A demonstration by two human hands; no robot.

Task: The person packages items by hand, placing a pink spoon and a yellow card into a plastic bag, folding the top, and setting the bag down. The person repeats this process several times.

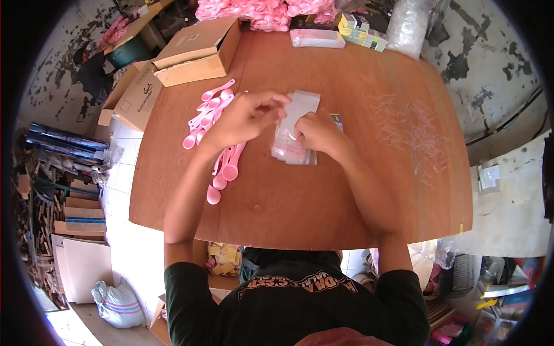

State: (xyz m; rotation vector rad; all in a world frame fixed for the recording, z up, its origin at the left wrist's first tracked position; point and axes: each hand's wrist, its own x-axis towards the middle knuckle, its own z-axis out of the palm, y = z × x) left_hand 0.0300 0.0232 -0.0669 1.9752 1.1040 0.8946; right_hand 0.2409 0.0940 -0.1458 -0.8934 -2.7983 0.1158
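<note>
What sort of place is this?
Probably a small packing workshop: pink plastic spoons lie piled on a large wooden table, clear plastic bags lie beside them, and a cardboard box sits at the table's far left.

Right fingers touch clear bags near pink spoons.

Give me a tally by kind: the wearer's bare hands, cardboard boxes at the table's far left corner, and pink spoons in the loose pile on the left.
Hands: 2 (left hand, right hand)
Cardboard boxes: 2
Pink spoons: at least 8; overlap and the left arm hide the rest
Total: at least 12
</note>
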